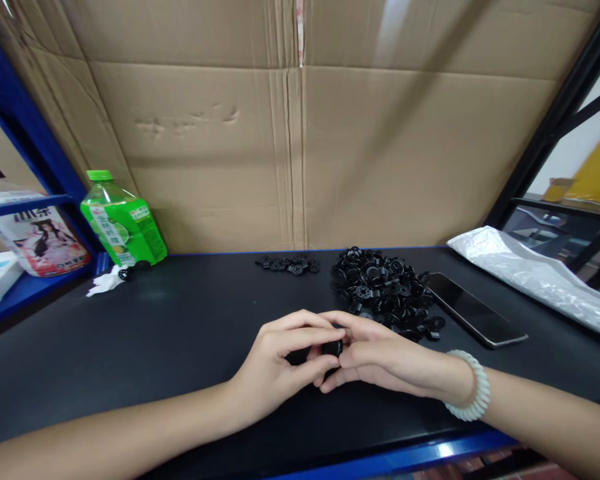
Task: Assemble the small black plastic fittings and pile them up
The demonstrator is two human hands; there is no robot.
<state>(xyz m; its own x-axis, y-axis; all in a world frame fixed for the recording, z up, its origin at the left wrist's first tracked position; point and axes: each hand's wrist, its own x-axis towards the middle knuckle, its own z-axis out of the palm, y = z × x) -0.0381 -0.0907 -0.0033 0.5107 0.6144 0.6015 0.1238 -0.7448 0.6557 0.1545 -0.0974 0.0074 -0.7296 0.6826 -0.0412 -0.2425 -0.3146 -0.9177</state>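
Note:
Both of my hands meet over the front middle of the black tabletop, around a small round black plastic part (333, 348). My left hand (290, 353) pinches it from the left with thumb and fingers. From the right, my right hand (375, 353) grips the same part, its fingertips close to the left ones. The fingers cover much of the part. Just behind my right hand lies a large heap of black plastic parts (380, 287), some with round, holed discs. Farther back and to the left is a smaller group of similar black parts (290, 265).
A smartphone (475, 310) lies right of the heap, near a silvery plastic bag (540, 280). At the back left stand a green bottle (123, 223) and crumpled white tissue (106, 281). A cardboard wall (205, 153) closes off the back.

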